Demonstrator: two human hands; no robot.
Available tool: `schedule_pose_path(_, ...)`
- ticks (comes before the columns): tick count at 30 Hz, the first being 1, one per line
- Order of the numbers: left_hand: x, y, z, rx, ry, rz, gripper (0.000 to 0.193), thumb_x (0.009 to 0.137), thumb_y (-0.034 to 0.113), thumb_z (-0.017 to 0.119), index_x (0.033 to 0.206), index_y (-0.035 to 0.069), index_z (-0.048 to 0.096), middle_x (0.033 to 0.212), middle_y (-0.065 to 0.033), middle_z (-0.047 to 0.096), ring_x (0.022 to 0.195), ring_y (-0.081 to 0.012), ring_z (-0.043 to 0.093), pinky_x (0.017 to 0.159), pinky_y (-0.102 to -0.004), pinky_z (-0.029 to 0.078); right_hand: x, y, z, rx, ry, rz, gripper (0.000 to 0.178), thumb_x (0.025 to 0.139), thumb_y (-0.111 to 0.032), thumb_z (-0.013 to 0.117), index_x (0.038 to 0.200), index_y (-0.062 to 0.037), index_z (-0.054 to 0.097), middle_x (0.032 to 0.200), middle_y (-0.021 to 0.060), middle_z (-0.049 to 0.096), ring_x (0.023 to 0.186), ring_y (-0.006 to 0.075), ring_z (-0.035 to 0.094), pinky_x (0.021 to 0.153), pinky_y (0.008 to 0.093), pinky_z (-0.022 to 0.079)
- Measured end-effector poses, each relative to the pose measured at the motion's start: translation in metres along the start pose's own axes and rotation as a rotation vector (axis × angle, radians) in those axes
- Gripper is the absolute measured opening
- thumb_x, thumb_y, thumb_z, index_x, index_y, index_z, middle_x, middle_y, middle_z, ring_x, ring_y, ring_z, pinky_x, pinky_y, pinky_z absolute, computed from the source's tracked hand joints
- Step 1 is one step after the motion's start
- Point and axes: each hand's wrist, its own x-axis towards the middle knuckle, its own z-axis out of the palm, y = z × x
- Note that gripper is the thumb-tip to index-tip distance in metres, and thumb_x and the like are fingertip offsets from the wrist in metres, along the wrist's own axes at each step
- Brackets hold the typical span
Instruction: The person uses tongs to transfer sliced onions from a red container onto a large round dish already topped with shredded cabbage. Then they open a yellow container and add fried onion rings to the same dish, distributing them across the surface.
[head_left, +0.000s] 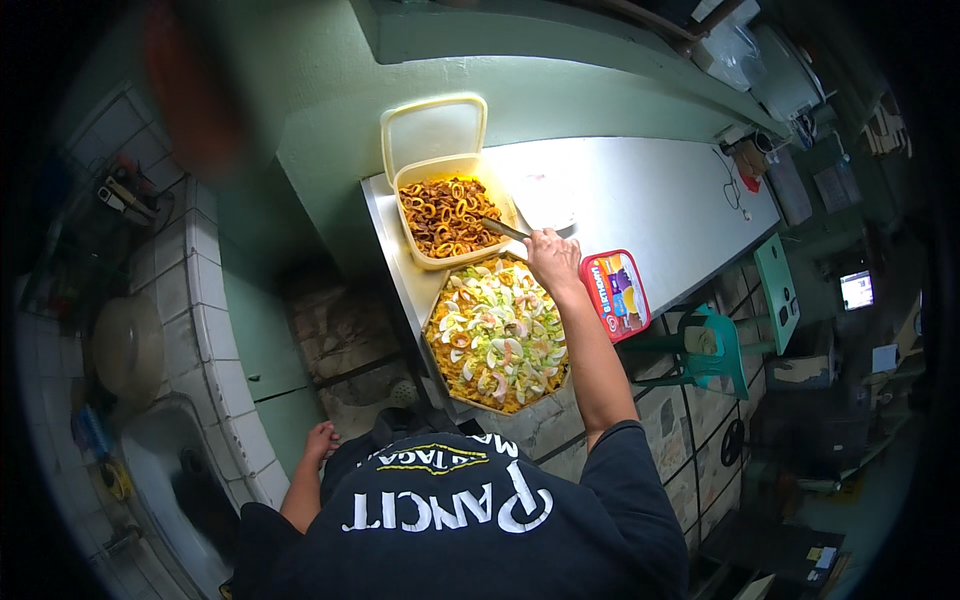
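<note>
My right hand (pixel 552 258) is closed around the end of metal tongs (pixel 506 230), whose tips reach into the squid rings. These brown, sauce-coated rings (pixel 445 215) fill a square yellowish plastic tub (pixel 428 262). Just in front of the tub lies a wide, many-sided tray (pixel 490 408) heaped with orange-yellow noodles (pixel 448 372). Sliced boiled egg, shredded greens and a few squid rings form the topping (pixel 505 335). Low at my left side, beside my body, hangs my left hand (pixel 322 440); its fingers are loosely curled with nothing visible in them.
The tub's hinged lid (pixel 434 130) stands raised against the green wall. A white container (pixel 545 200) and a red-rimmed tub lid (pixel 616 295) sit on the white table (pixel 660 190). Right of it is a green plastic chair (pixel 715 350); a tiled counter with a sink (pixel 165 480) stands left.
</note>
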Motion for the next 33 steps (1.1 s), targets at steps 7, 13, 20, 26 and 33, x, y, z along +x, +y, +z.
schedule_pose_path(7, 0.002, -0.024, 0.0, -0.075, 0.034, 0.001, 0.035, 0.099, 0.026, 0.053, 0.13, 0.01, 0.058, 0.1, -0.0039, 0.066, 0.083, -0.0155, 0.064, 0.068, -0.0332, 0.05, 0.004, -0.006, -0.011, 0.005, 0.005, -0.017, 0.024, 0.095, -0.028, 0.057, 0.092, -0.0083, 0.069, 0.092, 0.0114, 0.068, 0.083, 0.0326, 0.067, 0.077, 0.0488, 0.048)
schedule_pose_path(13, 0.013, -0.032, -0.001, -0.016, 0.022, -0.009, 0.034, 0.099, 0.024, 0.053, 0.128, 0.006, 0.058, 0.104, -0.0051, 0.066, 0.087, -0.0157, 0.064, 0.07, -0.0333, 0.051, -0.011, 0.003, -0.029, 0.11, 0.133, 0.008, 0.021, 0.095, -0.028, 0.057, 0.093, -0.0107, 0.069, 0.092, 0.0096, 0.068, 0.083, 0.0319, 0.067, 0.076, 0.0473, 0.048)
schedule_pose_path(20, 0.025, 0.0, 0.003, 0.025, -0.052, 0.021, 0.037, 0.098, 0.028, 0.053, 0.132, 0.014, 0.056, 0.093, -0.0035, 0.068, 0.07, -0.0139, 0.06, 0.058, -0.0324, 0.047, -0.032, 0.022, -0.018, 0.407, 0.068, 0.218, 0.027, 0.095, -0.031, 0.055, 0.098, -0.0094, 0.07, 0.097, 0.014, 0.07, 0.09, 0.0358, 0.067, 0.079, 0.0476, 0.049)
schedule_pose_path(26, 0.028, 0.026, 0.007, 0.14, -0.086, 0.048, 0.037, 0.098, 0.032, 0.053, 0.132, 0.018, 0.055, 0.092, -0.0016, 0.067, 0.063, -0.0129, 0.059, 0.054, -0.0327, 0.046, -0.021, 0.015, 0.0, 0.404, 0.044, 0.218, 0.031, 0.097, -0.035, 0.052, 0.105, -0.0121, 0.07, 0.102, 0.0136, 0.069, 0.093, 0.0367, 0.066, 0.083, 0.0464, 0.05)
schedule_pose_path(33, 0.023, 0.013, 0.0, 0.015, -0.047, 0.032, 0.036, 0.099, 0.032, 0.052, 0.132, 0.018, 0.055, 0.091, -0.0016, 0.067, 0.064, -0.0134, 0.06, 0.056, -0.032, 0.048, 0.006, 0.01, -0.015, 0.034, 0.035, 0.046, 0.024, 0.096, -0.032, 0.055, 0.098, -0.0133, 0.069, 0.095, 0.0099, 0.066, 0.084, 0.0308, 0.067, 0.079, 0.0493, 0.044)
